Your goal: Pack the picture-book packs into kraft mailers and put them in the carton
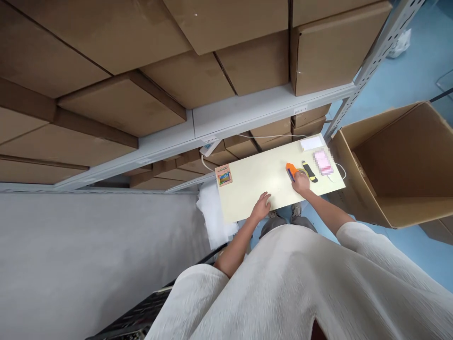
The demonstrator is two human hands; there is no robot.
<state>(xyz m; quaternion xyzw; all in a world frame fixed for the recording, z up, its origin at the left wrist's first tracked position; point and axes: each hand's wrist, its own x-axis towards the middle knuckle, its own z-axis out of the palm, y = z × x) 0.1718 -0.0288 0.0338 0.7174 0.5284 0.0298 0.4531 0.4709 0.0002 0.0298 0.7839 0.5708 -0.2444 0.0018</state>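
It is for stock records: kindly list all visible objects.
table: 1, cream, centre
card: 1, multicoloured, table's left end
orange tool: 1, orange, right hand
slim tool: 1, yellow-black, beside it
pink item: 1, pink, table's right
block: 1, white, table's far right
power strip: 1, white, rack edge
cables: uncertain, white, around table
closed cartons: many, brown, mostly rack
open carton: 1, brown, right
rack: 1, grey, behind
sheeting: unclear, white, table's left
latticed item: 1, black, lower left
left hand: 1, bare, table edge
right hand: 1, bare, at tool
shirt: 1, white, bottom
shoes: 2, greyish, below
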